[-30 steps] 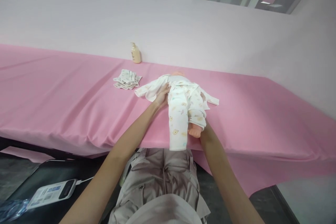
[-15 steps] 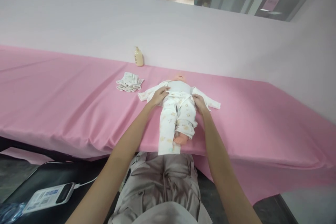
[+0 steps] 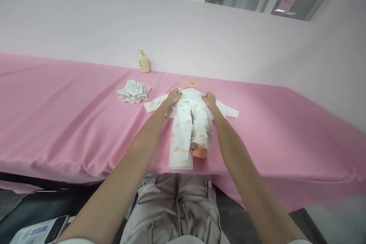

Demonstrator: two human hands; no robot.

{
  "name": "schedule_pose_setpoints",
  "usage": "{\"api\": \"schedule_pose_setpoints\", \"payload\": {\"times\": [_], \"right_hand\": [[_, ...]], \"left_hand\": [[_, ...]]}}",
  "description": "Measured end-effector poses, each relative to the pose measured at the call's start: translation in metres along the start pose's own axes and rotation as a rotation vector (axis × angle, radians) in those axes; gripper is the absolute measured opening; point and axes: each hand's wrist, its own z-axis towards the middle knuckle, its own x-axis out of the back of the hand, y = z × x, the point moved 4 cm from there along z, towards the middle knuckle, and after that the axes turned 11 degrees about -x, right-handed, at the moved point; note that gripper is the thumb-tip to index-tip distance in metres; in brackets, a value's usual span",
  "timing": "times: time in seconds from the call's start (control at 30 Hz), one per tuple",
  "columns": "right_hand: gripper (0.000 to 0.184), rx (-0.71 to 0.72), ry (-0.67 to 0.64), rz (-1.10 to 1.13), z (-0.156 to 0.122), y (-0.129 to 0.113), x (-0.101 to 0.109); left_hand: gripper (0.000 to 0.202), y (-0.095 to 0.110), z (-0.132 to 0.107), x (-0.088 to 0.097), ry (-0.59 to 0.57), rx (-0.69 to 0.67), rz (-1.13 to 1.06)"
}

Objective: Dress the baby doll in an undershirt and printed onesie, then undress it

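Note:
A baby doll (image 3: 191,84) lies on its back on the pink table (image 3: 71,114), head away from me. It wears white printed trousers (image 3: 188,129), and one bare foot (image 3: 198,152) sticks out near the table's front edge. My left hand (image 3: 173,96) grips the top of the trousers on the doll's left side. On the other side, my right hand (image 3: 210,100) pinches the same waistband. A white open top (image 3: 225,110) spreads out under the doll, sleeves to both sides.
A folded pile of white printed cloths (image 3: 133,92) lies left of the doll. A cream pump bottle (image 3: 143,62) stands at the back by the pale wall. A phone (image 3: 42,230) on a cable lies below the table at the lower left.
Both hands have moved up the doll from its legs and hips to its waist, drawing the trousers higher. The right hand left the foot, and the legs now lie flat.

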Motion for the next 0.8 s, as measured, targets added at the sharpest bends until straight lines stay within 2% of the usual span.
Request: {"api": "schedule_pose_setpoints", "payload": {"times": [0.1,0.17,0.23,0.3,0.37,0.4,0.47,0.53,0.6,0.67,0.73,0.8], "right_hand": [[0.020,-0.052,0.026,0.018,-0.008,0.014,-0.007],[0.019,-0.062,0.035,0.031,-0.015,0.019,-0.007],[0.020,-0.066,0.038,0.025,-0.020,0.020,-0.003],[0.019,-0.061,0.057,-0.030,-0.022,0.019,0.007],[0.016,-0.028,0.116,-0.110,-0.022,0.018,0.023],[0.016,-0.016,0.155,-0.149,-0.022,0.019,0.033],[0.024,-0.060,0.181,-0.208,-0.020,0.027,0.050],[0.030,-0.191,0.089,-0.223,-0.019,0.041,0.061],[0.025,-0.316,-0.025,-0.187,-0.019,0.056,0.067],[0.016,-0.380,-0.068,-0.130,-0.018,0.066,0.073],[0.012,-0.423,-0.063,-0.082,-0.017,0.069,0.079],[0.009,-0.467,-0.064,-0.009,-0.014,0.062,0.085]], "left_hand": [[0.021,-0.008,-0.012,0.001,0.045,-0.008,0.071],[0.018,-0.007,-0.021,0.003,-0.035,-0.027,0.239],[0.024,-0.001,-0.026,0.006,-0.137,-0.041,0.427],[0.025,0.011,-0.025,0.012,-0.177,-0.084,0.564],[0.031,0.025,-0.021,0.021,-0.141,-0.154,0.691],[0.040,0.028,-0.020,0.027,-0.120,-0.151,0.757],[0.061,0.023,-0.018,0.040,-0.122,-0.043,0.814],[0.064,0.007,-0.021,0.051,-0.192,0.113,0.748],[0.046,-0.006,-0.024,0.063,-0.216,0.175,0.648],[0.025,-0.011,-0.023,0.075,-0.161,0.197,0.540],[0.014,-0.005,-0.018,0.083,-0.110,0.240,0.396],[0.013,0.015,-0.009,0.084,-0.106,0.274,0.247]]}}
